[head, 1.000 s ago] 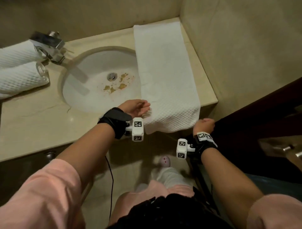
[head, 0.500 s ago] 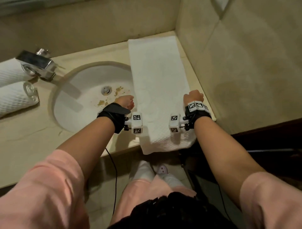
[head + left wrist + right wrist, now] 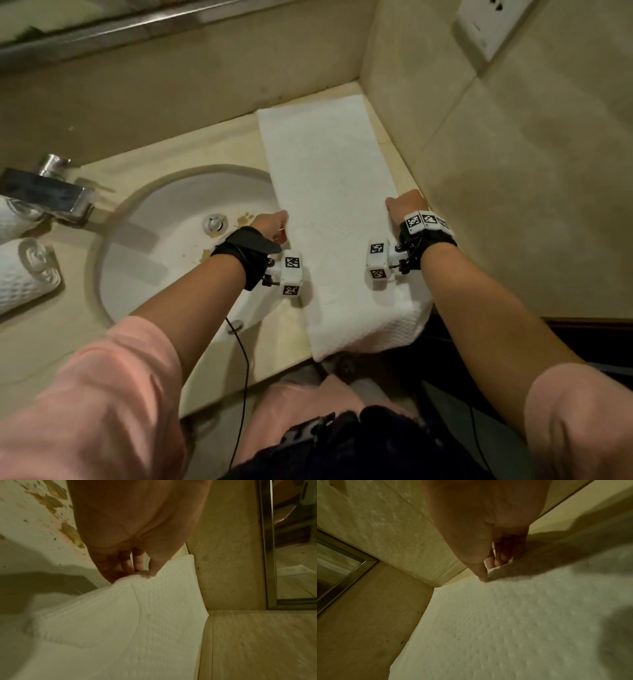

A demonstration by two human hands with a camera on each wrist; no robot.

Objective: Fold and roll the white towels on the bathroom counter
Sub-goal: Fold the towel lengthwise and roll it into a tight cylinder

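A long white towel point(image 3: 329, 192) folded into a strip lies on the counter right of the sink, its near end hanging over the front edge. My left hand point(image 3: 275, 224) pinches the towel's left edge point(image 3: 137, 577) between thumb and fingers. My right hand point(image 3: 404, 205) pinches the right edge point(image 3: 494, 572) close to the side wall. Both hands sit about midway along the strip. Two rolled white towels point(image 3: 24, 274) lie at the far left of the counter.
The round sink point(image 3: 164, 246), with brown stains near its drain, sits left of the towel. A chrome tap point(image 3: 44, 192) stands at its left. Tiled walls close in the back and right side. A wall socket point(image 3: 489, 24) is at the upper right. A mirror frame point(image 3: 267, 547) runs along the back.
Both hands have moved from the towel's hanging near end up along its edges to mid-length, and now pinch the two side edges. The head view has shifted closer.
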